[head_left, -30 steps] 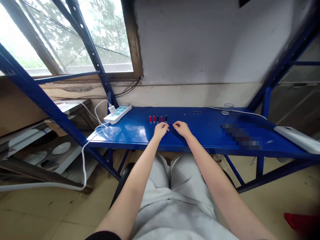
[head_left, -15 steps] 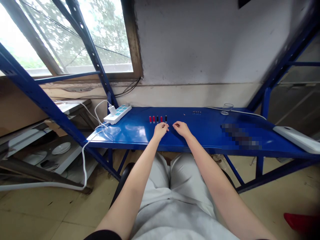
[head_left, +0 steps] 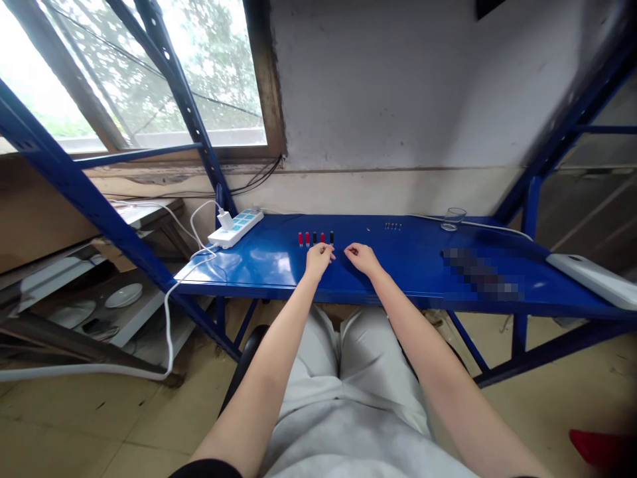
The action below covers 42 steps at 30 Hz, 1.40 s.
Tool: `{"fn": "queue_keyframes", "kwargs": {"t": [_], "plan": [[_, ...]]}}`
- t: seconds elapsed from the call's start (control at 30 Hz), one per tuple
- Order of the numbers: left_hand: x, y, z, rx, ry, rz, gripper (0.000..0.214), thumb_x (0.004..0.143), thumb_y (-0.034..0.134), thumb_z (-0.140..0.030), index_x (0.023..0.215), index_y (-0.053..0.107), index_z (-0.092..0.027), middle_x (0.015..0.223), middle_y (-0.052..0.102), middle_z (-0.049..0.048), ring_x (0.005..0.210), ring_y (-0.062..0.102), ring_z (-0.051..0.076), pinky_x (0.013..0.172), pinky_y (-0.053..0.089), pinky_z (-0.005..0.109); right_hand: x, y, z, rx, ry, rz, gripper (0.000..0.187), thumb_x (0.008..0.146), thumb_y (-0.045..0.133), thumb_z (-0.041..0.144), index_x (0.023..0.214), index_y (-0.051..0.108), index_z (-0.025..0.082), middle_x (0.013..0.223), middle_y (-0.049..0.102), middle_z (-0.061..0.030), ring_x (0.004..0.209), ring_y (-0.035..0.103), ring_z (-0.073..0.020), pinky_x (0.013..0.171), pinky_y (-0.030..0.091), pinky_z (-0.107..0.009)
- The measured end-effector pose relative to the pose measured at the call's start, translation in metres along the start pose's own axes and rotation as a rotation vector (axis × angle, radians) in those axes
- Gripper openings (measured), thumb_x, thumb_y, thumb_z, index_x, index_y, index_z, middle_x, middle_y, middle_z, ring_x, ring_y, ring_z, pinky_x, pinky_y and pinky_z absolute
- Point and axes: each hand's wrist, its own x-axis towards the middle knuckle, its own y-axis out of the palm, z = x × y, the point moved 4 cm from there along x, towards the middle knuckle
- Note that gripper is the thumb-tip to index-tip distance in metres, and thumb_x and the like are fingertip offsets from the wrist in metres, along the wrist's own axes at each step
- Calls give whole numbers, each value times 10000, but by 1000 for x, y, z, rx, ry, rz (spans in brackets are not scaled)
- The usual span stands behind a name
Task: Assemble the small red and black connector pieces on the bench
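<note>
Currently | left hand (head_left: 319, 259) near small cylinders (head_left: 307, 237) | right hand (head_left: 362, 257) farther | both curled, grasp unclear

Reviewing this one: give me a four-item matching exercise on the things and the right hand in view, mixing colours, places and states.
1. row of five small pieces
2. power strip
3. glass
4. right hand

A. clear, toward the back of the blue table
B. fingers curled inward
C. red and black
D. white, with a plug in it

Pairs: 1-C, 2-D, 3-A, 4-B
</note>
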Motion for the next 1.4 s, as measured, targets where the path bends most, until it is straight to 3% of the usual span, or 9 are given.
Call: {"fn": "queue_keyframes", "kwargs": {"t": [0.27, 0.5, 0.73, 0.93, 1.07, 1.2, 1.4], "plan": [[4, -16, 4, -164, -39, -279, 165, 745, 480, -252, 694, 602, -153, 525, 560, -11, 441, 482, 79, 489, 386, 202, 9, 10, 19, -262, -17, 76, 224, 801, 502, 257, 956, 644, 180, 921, 653, -80, 813, 584, -181, 658, 412, -256], [0, -21, 1, -212, -45, -342, 159, 742, 473, -238, 687, 595, -153, 513, 532, -19, 440, 467, 72, 481, 383, 196, 32, 28, 29, -409, 54, 69, 287, 781, 543, 363, 972, 645, 174, 1075, 597, -118, 999, 529, -253, 774, 403, -341], [0, -19, 3, -178, -27, -318, 173, 749, 468, -259, 695, 601, -162, 526, 537, -19, 448, 476, 79, 484, 390, 200, 46, 37, 21, -297, 174, 36, 265, 729, 590, 397, 905, 654, 210, 1037, 629, -78, 974, 551, -244, 776, 385, -351], [4, -17, 7, -101, 9, -256, 178, 772, 466, -265, 714, 600, -164, 555, 566, -7, 482, 495, 87, 517, 404, 209, 42, 31, 23, -244, 172, 1, 150, 749, 556, 319, 823, 631, 213, 917, 668, -40, 902, 579, -212, 756, 346, -322], [4, -8, 4, -56, 79, -138, 205, 775, 532, -338, 874, 597, -170, 613, 602, 4, 566, 548, 104, 570, 429, 216, 28, 18, 29, -321, 49, -20, 132, 783, 513, 279, 847, 598, 202, 854, 673, -40, 834, 587, -195, 723, 297, -303], [1, -1, -2, -72, 150, -69, 440, 741, 604, -394, 1121, 504, -197, 648, 597, -16, 611, 573, 108, 580, 444, 209, 5, 10, 36, -491, -144, -98, 134, 826, 449, 231, 853, 569, 178, 810, 662, -57, 757, 579, -179, 704, 237, -305], [1, 1, -3, -71, 167, 22, 196, 780, 552, -358, 822, 568, -167, 663, 589, 17, 591, 572, 109, 498, 433, 194, -10, 8, 39, -490, -218, -198, 173, 827, 401, 181, 865, 569, 170, 787, 657, -66, 734, 565, -180, 721, 210, -314]]}}
